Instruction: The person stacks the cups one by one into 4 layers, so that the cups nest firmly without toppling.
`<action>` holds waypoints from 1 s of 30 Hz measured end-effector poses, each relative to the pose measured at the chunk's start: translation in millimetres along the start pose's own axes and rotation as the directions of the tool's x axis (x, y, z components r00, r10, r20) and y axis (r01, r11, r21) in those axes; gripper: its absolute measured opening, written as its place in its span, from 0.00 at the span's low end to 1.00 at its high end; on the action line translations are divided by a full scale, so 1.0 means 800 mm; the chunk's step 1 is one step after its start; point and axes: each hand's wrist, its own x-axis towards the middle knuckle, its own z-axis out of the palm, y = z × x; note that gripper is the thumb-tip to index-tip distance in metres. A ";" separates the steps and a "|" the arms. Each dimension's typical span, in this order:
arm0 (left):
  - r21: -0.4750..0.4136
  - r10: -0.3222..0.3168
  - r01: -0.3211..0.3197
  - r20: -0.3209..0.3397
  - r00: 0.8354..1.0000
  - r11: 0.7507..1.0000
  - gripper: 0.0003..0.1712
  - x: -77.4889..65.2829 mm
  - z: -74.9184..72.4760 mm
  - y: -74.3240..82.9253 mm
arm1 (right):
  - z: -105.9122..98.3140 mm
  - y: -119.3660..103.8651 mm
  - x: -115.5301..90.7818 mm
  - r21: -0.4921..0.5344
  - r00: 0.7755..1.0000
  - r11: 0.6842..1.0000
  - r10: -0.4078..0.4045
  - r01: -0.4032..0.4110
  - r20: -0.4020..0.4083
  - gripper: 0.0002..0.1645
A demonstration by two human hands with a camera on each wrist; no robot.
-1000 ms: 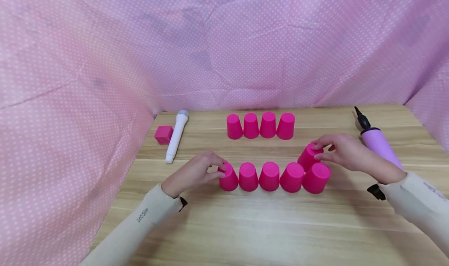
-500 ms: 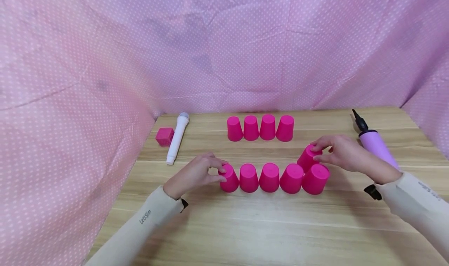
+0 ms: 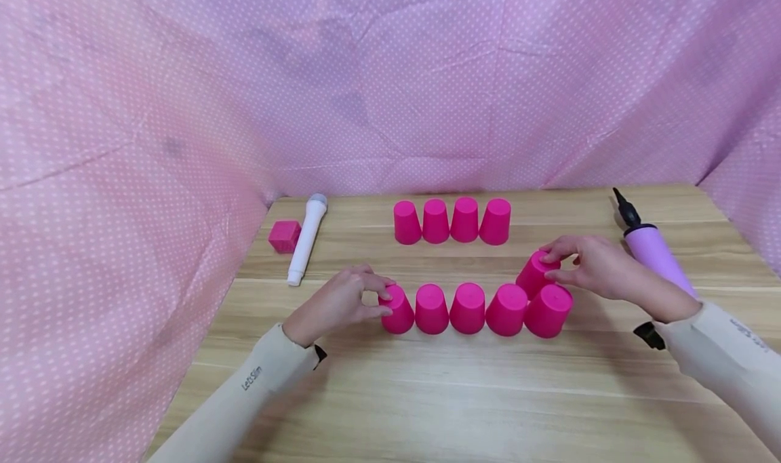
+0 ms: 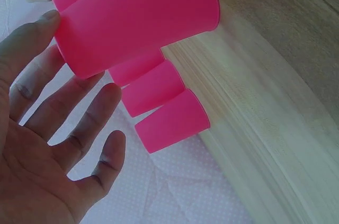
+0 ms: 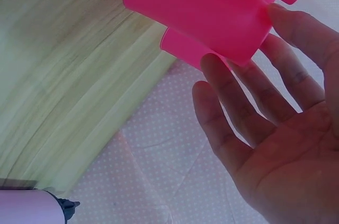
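Pink cups stand upside down in a front row on the table. My left hand [image 3: 342, 304] pinches the leftmost one [image 3: 399, 317] near its top, thumb at the near side. In the left wrist view this pink cup [image 4: 137, 17] meets the thumb and fingertips, while the little finger stays off it. Just behind the right end of that row is another pink cup [image 3: 532, 276], its top pinched by my right hand [image 3: 601, 266]. The right wrist view shows that cup [image 5: 196, 12] between thumb and fingers. The front row's rightmost cup [image 3: 549, 314] partly covers its base.
Several more upturned pink cups [image 3: 466, 220] form a back row near the curtain [image 3: 390, 97]. On the left lie a pink cube [image 3: 283, 237] and a white microphone [image 3: 307, 240]. A purple hand pump [image 3: 657, 259] lies beyond my right forearm.
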 end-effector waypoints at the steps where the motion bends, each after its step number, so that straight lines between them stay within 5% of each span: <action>1: 0.007 -0.003 0.003 0.000 1.000 1.000 0.15 0.000 0.000 0.000 | 0.000 0.000 0.000 -0.002 1.000 1.000 0.004 -0.004 0.002 0.12; 22: 0.041 0.071 -0.070 -0.012 0.997 0.997 0.13 0.004 0.007 -0.004 | 0.000 0.005 0.003 -0.032 1.000 0.999 -0.030 0.030 0.001 0.17; 26: 0.047 0.098 -0.095 -0.069 0.993 0.994 0.12 0.011 -0.012 -0.010 | 0.000 0.004 0.008 -0.047 0.994 0.994 -0.101 0.100 -0.037 0.23; 30: 0.073 0.141 -0.130 -0.174 0.975 0.989 0.10 0.043 -0.054 -0.018 | -0.010 -0.002 0.032 -0.041 0.974 0.983 -0.184 0.180 -0.130 0.25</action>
